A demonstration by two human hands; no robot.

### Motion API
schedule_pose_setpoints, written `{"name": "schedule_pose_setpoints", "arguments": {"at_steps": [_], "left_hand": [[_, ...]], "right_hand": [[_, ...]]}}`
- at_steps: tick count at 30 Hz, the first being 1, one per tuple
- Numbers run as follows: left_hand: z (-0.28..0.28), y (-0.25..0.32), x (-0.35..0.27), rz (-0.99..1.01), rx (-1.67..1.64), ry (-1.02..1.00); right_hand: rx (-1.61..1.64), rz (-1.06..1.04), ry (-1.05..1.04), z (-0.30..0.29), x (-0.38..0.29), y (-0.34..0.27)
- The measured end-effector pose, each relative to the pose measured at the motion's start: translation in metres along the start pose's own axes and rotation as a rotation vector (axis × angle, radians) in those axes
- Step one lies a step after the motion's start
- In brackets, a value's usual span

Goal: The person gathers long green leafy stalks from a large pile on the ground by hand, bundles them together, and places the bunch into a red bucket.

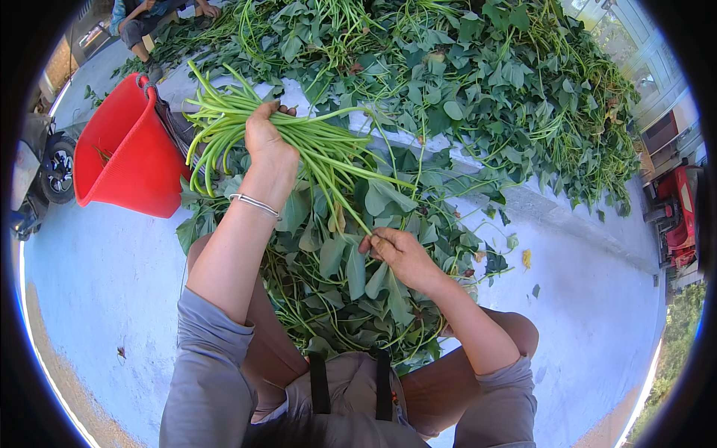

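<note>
My left hand [270, 134] is closed around a thick bundle of pale green leaf stalks [330, 148], held above the leaves. Their bare, curved ends fan out to the left of the fist. At the lower right of the bundle, my right hand [395, 252] pinches one stalk between thumb and fingers, close to where green leaves [355, 269] hang down. A heap of leafy vines [358, 313] lies between my knees, below both hands. The palm side of my right hand is partly hidden.
A red plastic bucket [131, 151] with a dark cloth on its rim stands at the left, tilted in view. A large vine pile [448, 73] covers the raised concrete step ahead. Another person [148, 25] sits at the upper left. A wheel [59, 168] shows at the far left.
</note>
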State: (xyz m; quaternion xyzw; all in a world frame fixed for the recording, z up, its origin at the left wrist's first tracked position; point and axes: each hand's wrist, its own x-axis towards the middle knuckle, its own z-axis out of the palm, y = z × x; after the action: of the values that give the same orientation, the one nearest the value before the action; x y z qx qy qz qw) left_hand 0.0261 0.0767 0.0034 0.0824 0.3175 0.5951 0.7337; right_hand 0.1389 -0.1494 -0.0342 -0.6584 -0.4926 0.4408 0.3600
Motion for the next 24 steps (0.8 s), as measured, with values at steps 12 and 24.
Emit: {"name": "schedule_pose_setpoints", "arguments": {"at_steps": [12,24], "left_hand": [[0.002,0.01,0.01,0.048,-0.108,0.035],[-0.006,0.01,0.009,0.022,-0.149,0.081]], "right_hand": [[-0.736,-0.523,0.501,0.035,-0.013,-0.027],[-0.119,-0.23,0.659,0.083,0.005,-0.016]]}}
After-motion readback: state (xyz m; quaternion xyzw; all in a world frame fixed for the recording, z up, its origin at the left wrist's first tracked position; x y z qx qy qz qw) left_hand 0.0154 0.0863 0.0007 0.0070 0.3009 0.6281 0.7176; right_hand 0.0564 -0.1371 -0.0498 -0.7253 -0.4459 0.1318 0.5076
